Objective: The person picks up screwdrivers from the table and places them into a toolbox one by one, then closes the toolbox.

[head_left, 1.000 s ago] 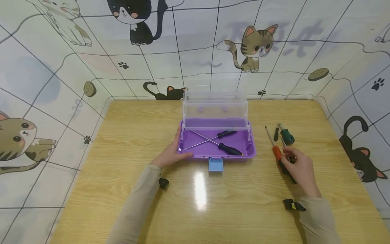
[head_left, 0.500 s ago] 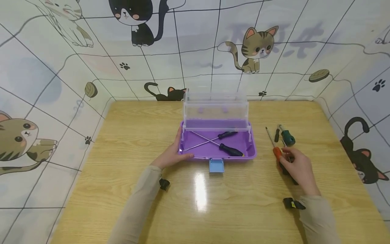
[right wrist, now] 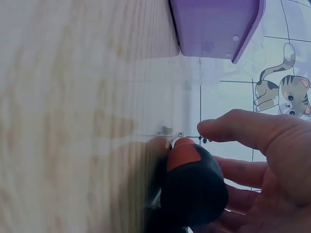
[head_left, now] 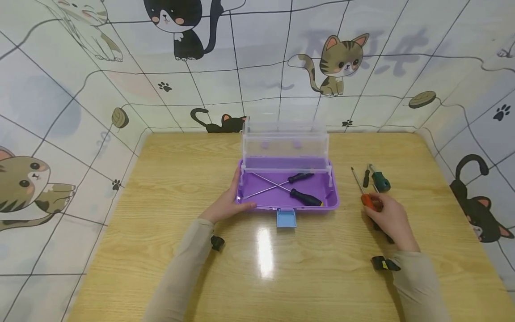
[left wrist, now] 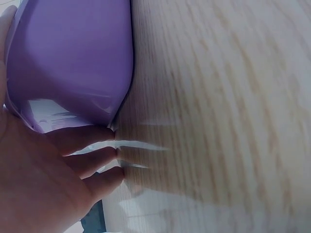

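Note:
A purple toolbox (head_left: pixel 333 197) with its clear lid (head_left: pixel 285 145) raised stands mid-table in the head view; two black-handled screwdrivers (head_left: pixel 306 198) lie crossed inside. My left hand (head_left: pixel 225 203) holds its left front corner, thumb along the front rim and fingers at the left side. At the right, my right hand (head_left: pixel 390 219) is over an orange-and-black screwdriver (head_left: pixel 367 202). In the right wrist view its handle (right wrist: pixel 194 189) lies between thumb and fingers, with a gap to the thumb. Another dark handle (head_left: pixel 389 239) shows partly under the hand.
Beyond the right hand lie a green-handled screwdriver (head_left: pixel 380 181) and a small black-handled one (head_left: pixel 366 178). A blue latch (head_left: pixel 286 219) hangs at the box front. Walls with a cat print (head_left: pixel 342 67) border the wooden table (head_left: pixel 181 170).
The right hand has shifted slightly left and forward, from the dark handle onto the orange-and-black screwdriver. The left hand and the toolbox stay where they were.

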The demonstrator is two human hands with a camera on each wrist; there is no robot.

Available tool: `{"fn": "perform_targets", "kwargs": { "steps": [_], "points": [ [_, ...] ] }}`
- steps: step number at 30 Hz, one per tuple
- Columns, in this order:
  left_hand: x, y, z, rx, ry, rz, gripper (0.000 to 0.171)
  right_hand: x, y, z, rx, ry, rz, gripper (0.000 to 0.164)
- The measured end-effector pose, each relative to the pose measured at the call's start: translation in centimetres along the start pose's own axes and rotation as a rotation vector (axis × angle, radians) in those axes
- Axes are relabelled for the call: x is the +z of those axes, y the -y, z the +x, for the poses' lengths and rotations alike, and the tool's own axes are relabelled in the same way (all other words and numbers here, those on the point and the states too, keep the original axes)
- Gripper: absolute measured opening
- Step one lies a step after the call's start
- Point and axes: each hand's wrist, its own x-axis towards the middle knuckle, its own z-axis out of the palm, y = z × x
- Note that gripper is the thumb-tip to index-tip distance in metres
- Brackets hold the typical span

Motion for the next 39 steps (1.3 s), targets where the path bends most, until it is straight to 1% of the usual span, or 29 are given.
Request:
{"fn": "perform_targets", "kwargs": {
  "steps": [6, 11, 14, 16, 24, 26, 31, 37, 39],
  "points": [
    [0.16, 0.06, 0.11, -0.019, 0.004, 0.016, 0.124, -0.06, 0.06, 0.05, 0.020, 0.057, -0.006, 0.055],
    [0.21, 0.23, 0.11, -0.009, -0.001, 0.008, 0.121, -0.25, 0.15, 0.19, 0.013, 0.158, -0.088, 0.065],
    [0.16, 0.13, 0.08, -0.019, 0.003, 0.019, 0.121, -0.22, 0.25, 0.21, 0.000, 0.172, -0.121, 0.066],
    [0.09, 0.03, 0.02, -0.030, 0.003, 0.029, 0.122, -0.04, 0.30, 0.22, -0.008, 0.155, -0.122, 0.065],
    [0.10, 0.11, -0.01, -0.027, 0.004, 0.024, 0.125, 0.26, 0.09, 0.10, -0.024, 0.080, -0.085, 0.063],
    [0.14, 0.17, -0.01, -0.038, 0.007, 0.032, 0.124, 0.23, 0.03, 0.07, -0.026, 0.048, -0.067, 0.061],
    [0.17, 0.10, -0.01, -0.041, -0.002, 0.033, 0.124, 0.21, 0.13, 0.02, -0.020, -0.052, -0.040, 0.054],
    [0.17, 0.03, 0.01, -0.044, 0.000, 0.039, 0.124, 0.15, -0.10, -0.30, -0.003, -0.117, 0.006, 0.053],
    [0.16, 0.11, 0.02, -0.047, 0.001, 0.039, 0.123, -0.08, 0.13, -0.51, -0.005, -0.135, 0.022, 0.052]
  ]
}}
